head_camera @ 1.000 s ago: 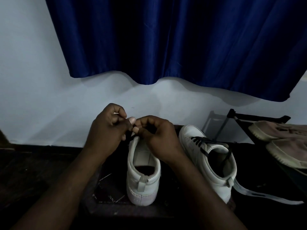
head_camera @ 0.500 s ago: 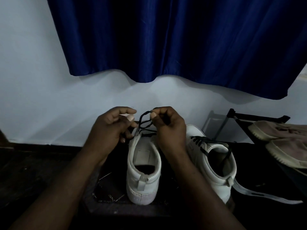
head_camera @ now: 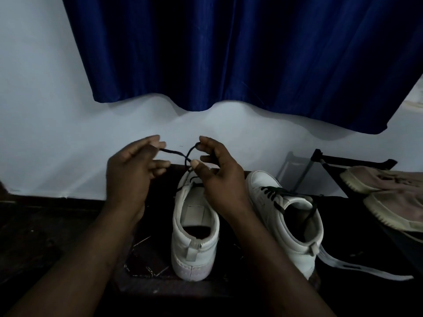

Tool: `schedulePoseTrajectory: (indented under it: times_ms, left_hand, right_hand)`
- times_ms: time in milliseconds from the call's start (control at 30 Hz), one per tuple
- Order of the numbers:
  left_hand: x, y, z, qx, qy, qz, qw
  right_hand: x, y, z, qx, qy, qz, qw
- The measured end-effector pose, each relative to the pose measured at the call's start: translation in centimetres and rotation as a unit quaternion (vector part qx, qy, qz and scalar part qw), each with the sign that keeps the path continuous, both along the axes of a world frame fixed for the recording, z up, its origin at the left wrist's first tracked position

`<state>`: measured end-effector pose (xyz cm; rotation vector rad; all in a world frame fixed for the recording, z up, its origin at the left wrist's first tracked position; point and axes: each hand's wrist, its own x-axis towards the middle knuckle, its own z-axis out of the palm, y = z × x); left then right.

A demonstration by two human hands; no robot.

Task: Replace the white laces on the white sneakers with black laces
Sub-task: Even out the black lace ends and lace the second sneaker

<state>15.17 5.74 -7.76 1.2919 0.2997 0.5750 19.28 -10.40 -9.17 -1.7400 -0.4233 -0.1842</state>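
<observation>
Both hands are raised above the middle sneaker (head_camera: 194, 236), which stands heel toward the camera at lower centre on a dark surface (head_camera: 45, 236). The black lace (head_camera: 176, 153) stretches between them in front of the pale wall (head_camera: 45, 110) and drops to the sneaker's front eyelets. The left hand (head_camera: 135, 172) has its fingers loosely spread; the lace end slips between its two upper fingertips, which seem to pinch it, though blur hides the grip. The right hand (head_camera: 217, 177) hooks a loop with its curled forefinger and presses the crossing with its thumb. Just right stands the second sneaker (head_camera: 295, 225), black-laced, with a white strip (head_camera: 357, 267) trailing from its heel. A blue curtain (head_camera: 229, 53) fills the top.
</observation>
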Motion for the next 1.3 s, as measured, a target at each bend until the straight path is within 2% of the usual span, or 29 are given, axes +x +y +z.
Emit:
schedulePoseTrajectory:
  times_ms: [133,267,400,467,533,600,667,767,833,933,1033,1133,1167,1233,1267,1300]
  left_hand:
    - [0.3,1.2,-0.8,0.026,0.006,0.127,0.992]
    - [0.1,1.1,-0.6,0.09,0.009,0.107,0.99]
    - [-0.2,0.0,-0.2,0.126,0.004,0.091,0.988]
    - [-0.3,-0.5,-0.2,0.122,0.01,0.081,0.989]
    - [-0.2,-0.8,-0.3,0.108,0.017,0.063,0.992]
    - [-0.1,-1.1,-0.6,0.103,0.022,0.034,0.994]
    - [-0.1,-1.4,-1.1,0.118,0.026,0.011,0.993]
    - [0.0,-1.9,-1.7,0.113,0.022,0.0,0.993]
    - [0.3,-2.1,-1.7,0.096,0.017,-0.004,0.995]
    - [0.8,-2.1,-1.5,0.092,0.012,-0.009,0.996]
    - [1.2,-2.3,-1.4,0.1,0.007,-0.021,0.995]
    - [1.6,-2.5,-1.5,0.101,0.0,-0.031,0.994]
    - [1.7,-2.5,-1.5,0.101,-0.003,-0.032,0.994]
    - [1.8,-2.5,-1.5,0.106,-0.006,-0.02,0.994]
    - [1.8,-2.5,-1.6,0.111,-0.004,-0.005,0.994]
    - [1.8,-2.4,-1.6,0.107,0.0,0.014,0.994]
  right_hand:
    - [0.4,-0.3,-0.4,-0.072,-0.032,-0.049,0.996]
    - [0.6,-0.6,-0.2,-0.146,-0.045,-0.061,0.986]
    - [0.8,-1.1,-0.4,-0.237,-0.055,-0.121,0.962]
    - [0.6,-1.3,-0.1,-0.191,-0.054,-0.084,0.976]
    - [-0.3,-1.2,0.5,-0.121,-0.033,0.027,0.992]
    - [-0.9,-1.2,0.9,-0.124,-0.043,0.067,0.989]
    - [-0.6,-1.1,0.6,-0.156,-0.066,0.007,0.986]
    - [0.2,-1.4,0.1,-0.182,-0.03,-0.098,0.978]
    - [0.7,-1.6,-0.4,-0.216,-0.02,-0.124,0.968]
    - [0.7,-2.0,-0.4,-0.299,-0.06,-0.148,0.941]
    - [0.4,-2.2,0.0,-0.329,-0.054,-0.174,0.927]
    - [0.4,-2.2,0.6,-0.285,-0.079,-0.175,0.939]
    - [0.4,-2.2,0.8,-0.241,-0.087,-0.133,0.957]
    - [-0.3,-1.9,1.3,-0.125,-0.068,0.017,0.99]
    - [-0.7,-1.7,1.5,-0.093,-0.067,0.071,0.991]
    - [-0.8,-1.8,1.5,-0.092,-0.082,0.082,0.989]
